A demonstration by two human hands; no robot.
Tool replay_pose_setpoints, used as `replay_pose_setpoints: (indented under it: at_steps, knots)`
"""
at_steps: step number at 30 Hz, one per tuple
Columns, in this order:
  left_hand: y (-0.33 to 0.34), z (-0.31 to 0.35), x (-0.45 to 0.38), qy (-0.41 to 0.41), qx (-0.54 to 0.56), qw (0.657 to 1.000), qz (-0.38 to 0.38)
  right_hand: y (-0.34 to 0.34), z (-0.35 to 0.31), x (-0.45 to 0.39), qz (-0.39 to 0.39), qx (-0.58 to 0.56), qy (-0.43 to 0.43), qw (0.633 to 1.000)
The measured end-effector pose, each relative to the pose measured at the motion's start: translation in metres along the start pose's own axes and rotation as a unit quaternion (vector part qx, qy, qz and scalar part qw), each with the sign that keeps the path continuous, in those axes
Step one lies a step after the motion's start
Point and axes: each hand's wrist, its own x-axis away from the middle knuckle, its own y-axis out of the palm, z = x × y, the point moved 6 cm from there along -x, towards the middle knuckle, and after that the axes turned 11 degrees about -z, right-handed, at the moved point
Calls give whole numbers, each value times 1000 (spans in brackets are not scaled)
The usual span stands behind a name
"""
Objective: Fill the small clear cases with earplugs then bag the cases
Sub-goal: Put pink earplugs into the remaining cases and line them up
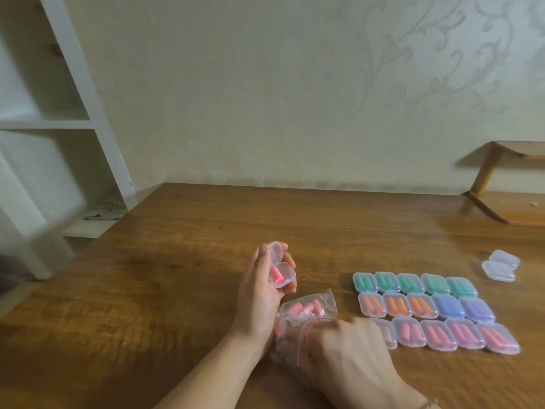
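Observation:
My left hand (259,293) holds a small clear case (280,267) with its lid swung up and one pink earplug (276,275) lying in the lower half. My right hand (351,352) is pushed into the mouth of a clear zip bag (306,312) of pink earplugs, just below my left hand; its fingers are hidden inside the plastic. To the right, filled closed cases (433,311) lie in three rows: green at the back, orange and purple in the middle, pink in front.
Two empty clear cases (500,265) lie apart at the far right of the wooden table (177,276). A wooden rack (507,202) stands at the back right corner. White shelves (59,122) stand to the left, off the table.

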Motion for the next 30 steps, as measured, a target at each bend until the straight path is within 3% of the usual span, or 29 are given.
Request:
replay_pose_setpoints:
  at_steps: [4, 8, 11, 12, 14, 17, 19, 20, 24, 26, 30]
  knots:
    - [3, -1, 1, 9, -16, 1000, -6, 4, 2, 2, -8, 29, 18, 999]
    - [4, -1, -1, 8, -23, 1000, -16, -8, 13, 0, 81, 27, -1, 996]
    - [0, -4, -1, 3, -10, 1000, -6, 2, 14, 3, 10, 82, 27, 996]
    - [-1, -3, -1, 3, -14, 1000, -5, 3, 9, 5, -59, 45, 43, 996]
    - [0, -3, -1, 2, -20, 1000, -5, -8, 3, 2, -2, 30, 5, 1000]
    - [0, -3, -3, 7, -28, 1000, -7, -20, -1, 7, -46, 60, -30, 997]
    - [-1, -2, -3, 19, -28, 999, -9, -34, 9, 15, -37, 21, -19, 999]
    - [-1, -1, -3, 24, -25, 999, -13, -44, 11, 21, 1, 12, -62, 998]
    - [2, 2, -2, 31, -41, 998, -28, -76, 30, 43, -93, -132, -86, 983]
    - [3, 5, -1, 50, -84, 994, -39, -87, 47, 47, -65, -241, -98, 963]
    - [14, 14, 10, 76, -132, 985, -80, -97, 73, 45, 57, -451, -98, 885]
